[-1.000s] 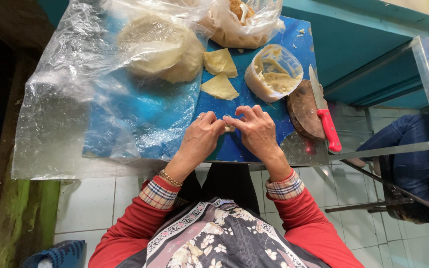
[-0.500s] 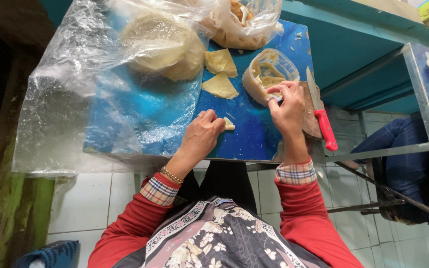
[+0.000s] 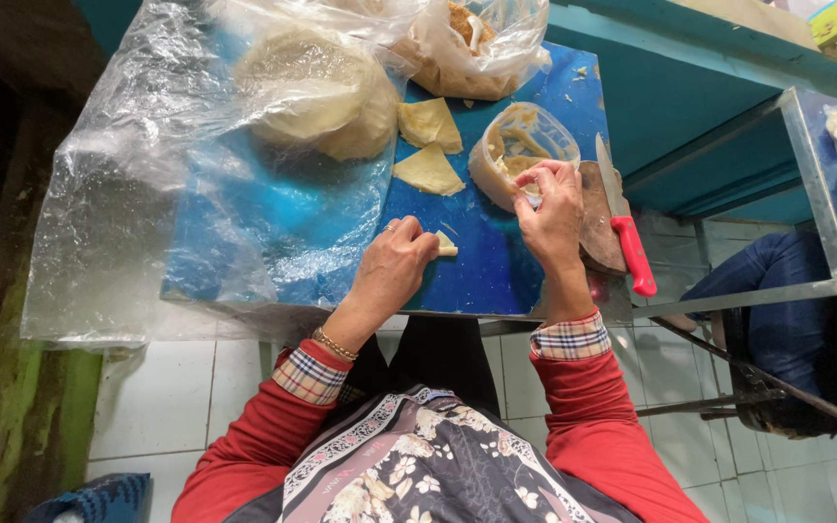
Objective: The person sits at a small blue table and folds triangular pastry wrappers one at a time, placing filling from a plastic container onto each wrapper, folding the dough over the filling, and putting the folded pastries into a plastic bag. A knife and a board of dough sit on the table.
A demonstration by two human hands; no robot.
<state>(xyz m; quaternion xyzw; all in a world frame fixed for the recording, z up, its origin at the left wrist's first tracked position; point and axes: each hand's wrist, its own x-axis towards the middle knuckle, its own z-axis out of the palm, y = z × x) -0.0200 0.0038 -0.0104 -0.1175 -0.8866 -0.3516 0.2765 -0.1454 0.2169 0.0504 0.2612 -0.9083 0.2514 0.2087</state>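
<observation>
— White floor tiles [image 3: 162,397] and a blue tabletop [image 3: 496,271] seen from above. What lies at the left of the frame?

— Clear plastic sheeting [image 3: 118,213] spreads over the tabletop's left half and hangs past its near edge. Under its upper part sits a pale round stack of thin wrappers [image 3: 317,92].

— And the middle?

— Two folded pale wrapper pieces [image 3: 428,145] lie on the bare blue surface, one above the other. Below them the left hand [image 3: 394,266] is closed, fingertips pinching a small folded pastry piece [image 3: 447,246] against the tabletop. A ring shows on one finger, a bracelet at the wrist.

— Right of centre?

— The right hand [image 3: 552,208] is raised over the rim of a clear plastic tub [image 3: 520,145] of pale filling, fingertips pinched together; whether they hold anything cannot be told. Above, at the top edge, a plastic bag [image 3: 472,44] holds brownish contents.

— The far right?

— A knife with a red handle [image 3: 622,228] rests on a round wooden board [image 3: 601,232], just beside the right hand. Beyond it stand a teal bench [image 3: 699,107] and a metal-framed shelf [image 3: 816,194].
</observation>
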